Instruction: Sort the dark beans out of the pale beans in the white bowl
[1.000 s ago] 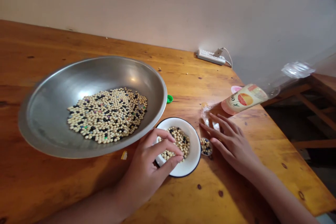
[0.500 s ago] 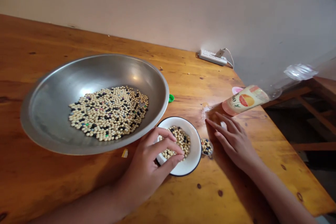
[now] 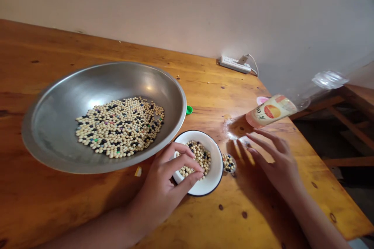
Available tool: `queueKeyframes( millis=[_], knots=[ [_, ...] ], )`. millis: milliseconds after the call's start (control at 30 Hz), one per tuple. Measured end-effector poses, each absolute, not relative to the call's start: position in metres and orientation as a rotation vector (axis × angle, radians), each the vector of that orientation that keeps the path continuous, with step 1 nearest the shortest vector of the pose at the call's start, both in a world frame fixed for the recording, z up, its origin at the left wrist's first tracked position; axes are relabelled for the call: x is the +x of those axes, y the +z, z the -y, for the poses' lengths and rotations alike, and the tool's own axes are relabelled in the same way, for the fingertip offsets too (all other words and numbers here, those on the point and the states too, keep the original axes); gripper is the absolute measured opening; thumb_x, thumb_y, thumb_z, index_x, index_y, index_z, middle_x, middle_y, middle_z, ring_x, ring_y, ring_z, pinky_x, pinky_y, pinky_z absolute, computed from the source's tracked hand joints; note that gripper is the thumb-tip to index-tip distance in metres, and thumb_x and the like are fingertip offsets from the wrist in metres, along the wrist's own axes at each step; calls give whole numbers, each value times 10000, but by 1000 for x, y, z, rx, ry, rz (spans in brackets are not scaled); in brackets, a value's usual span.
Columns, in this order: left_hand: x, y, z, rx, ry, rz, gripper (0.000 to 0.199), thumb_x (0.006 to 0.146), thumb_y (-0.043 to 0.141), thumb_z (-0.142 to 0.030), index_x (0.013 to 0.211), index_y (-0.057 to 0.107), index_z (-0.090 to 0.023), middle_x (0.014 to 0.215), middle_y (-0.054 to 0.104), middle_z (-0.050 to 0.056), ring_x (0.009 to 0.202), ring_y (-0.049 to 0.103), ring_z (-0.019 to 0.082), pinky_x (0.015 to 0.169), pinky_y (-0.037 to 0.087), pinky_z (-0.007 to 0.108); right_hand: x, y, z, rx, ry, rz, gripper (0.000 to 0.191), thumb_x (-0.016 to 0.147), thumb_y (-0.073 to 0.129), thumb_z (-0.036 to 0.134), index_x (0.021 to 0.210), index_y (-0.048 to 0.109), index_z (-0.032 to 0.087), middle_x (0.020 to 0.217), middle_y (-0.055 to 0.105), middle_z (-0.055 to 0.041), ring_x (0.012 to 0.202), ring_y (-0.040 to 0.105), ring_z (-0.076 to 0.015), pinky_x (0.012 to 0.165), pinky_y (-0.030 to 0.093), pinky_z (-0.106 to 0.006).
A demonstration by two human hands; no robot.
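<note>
My left hand is over the near-left side of a white bowl with a dark rim. Its thumb and fingertips are pinched together, and whatever they hold is too small to make out. Cream and black beads lie in the bowl, partly hidden by the fingers. Beside the bowl's right edge sits a small clear container of mixed beads. My right hand hovers over the table with fingers spread and nothing in them. Just beyond it stands a clear plastic bottle with a fruit label.
A wide metal basin at the left holds many cream, black and coloured beads. A green cap lies by its rim, a pink lid near the bottle. A power strip lies against the wall. The wooden table ends at the right.
My right hand has lifted off the table and shifted right, its fingers spreading wider. My left hand keeps its pinch over the bowl. The view has shifted slightly.
</note>
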State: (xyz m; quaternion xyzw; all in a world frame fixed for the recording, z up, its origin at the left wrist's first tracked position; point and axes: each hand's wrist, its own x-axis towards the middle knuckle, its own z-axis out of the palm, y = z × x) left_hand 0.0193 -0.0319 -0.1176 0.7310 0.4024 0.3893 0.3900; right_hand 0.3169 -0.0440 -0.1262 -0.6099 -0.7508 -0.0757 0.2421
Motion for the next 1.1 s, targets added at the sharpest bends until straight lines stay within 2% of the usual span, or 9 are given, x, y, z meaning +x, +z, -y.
queueKeyframes(
  millis=[133, 300, 400, 500, 567, 633, 833, 967, 1100],
  knots=[
    [20, -117, 32, 1862, 989, -1027, 93, 815, 597, -166, 762, 642, -228, 892, 548, 6, 907, 556, 143, 840, 422, 266, 318, -115, 55, -1699, -274, 1729, 57, 815, 630, 294, 813, 669, 253, 823, 590, -35, 786, 578, -220, 752, 469, -405],
    [19, -117, 32, 1879, 985, -1040, 90, 815, 596, -174, 767, 644, -233, 897, 553, 9, 905, 558, 151, 843, 429, 282, 320, -108, 68, -1779, -247, 1487, 242, 737, 691, 405, 640, 550, 233, 759, 529, -20, 696, 537, -205, 675, 436, -375],
    [19, -119, 31, 1894, 984, -1043, 92, 815, 594, -175, 768, 642, -238, 897, 555, 8, 909, 559, 153, 841, 430, 281, 323, -107, 69, -1800, -77, 1490, 310, 801, 610, 420, 592, 487, 227, 769, 561, -33, 730, 559, -208, 705, 444, -370],
    [19, -120, 30, 1905, 982, -1043, 98, 817, 591, -175, 763, 637, -242, 894, 556, 1, 910, 563, 148, 837, 427, 269, 321, -109, 66, -1808, 130, 1649, 246, 894, 453, 410, 861, 610, 223, 975, 626, -66, 929, 592, -239, 809, 465, -385],
    [19, -120, 30, 1910, 989, -1041, 96, 815, 594, -174, 761, 632, -242, 900, 550, -8, 904, 566, 135, 834, 422, 251, 315, -113, 63, -1789, 201, 1793, 313, 910, 418, 397, 1151, 540, 238, 1156, 588, -76, 1088, 546, -247, 911, 445, -408],
    [19, -121, 31, 1910, 997, -1041, 93, 813, 596, -170, 765, 627, -244, 905, 541, -18, 896, 568, 120, 829, 415, 230, 308, -118, 59, -1754, 253, 1973, 376, 926, 391, 349, 1288, 430, 258, 1271, 524, -75, 1197, 473, -234, 986, 410, -416],
    [20, -121, 31, 1908, 1019, -1026, 102, 815, 597, -163, 770, 621, -251, 900, 532, -35, 890, 566, 95, 832, 397, 198, 295, -126, 44, -1597, 239, 2363, 421, 933, 320, 214, 1350, 359, 254, 1375, 433, -73, 1326, 313, -218, 1065, 331, -463],
    [20, -121, 31, 1896, 1024, -1009, 113, 812, 600, -150, 780, 618, -256, 905, 533, -40, 904, 559, 89, 837, 393, 189, 304, -123, 28, -1639, 105, 2333, 405, 940, 317, 244, 1338, 389, 216, 1307, 491, -93, 1277, 374, -226, 1019, 383, -429],
    [20, -121, 31, 1885, 1027, -1009, 106, 810, 604, -153, 775, 616, -253, 911, 537, -40, 904, 556, 91, 839, 390, 195, 308, -126, 7, -1785, -193, 2369, 434, 948, 317, 324, 1321, 462, 156, 1099, 566, -147, 1110, 493, -288, 936, 416, -462]
  ],
)
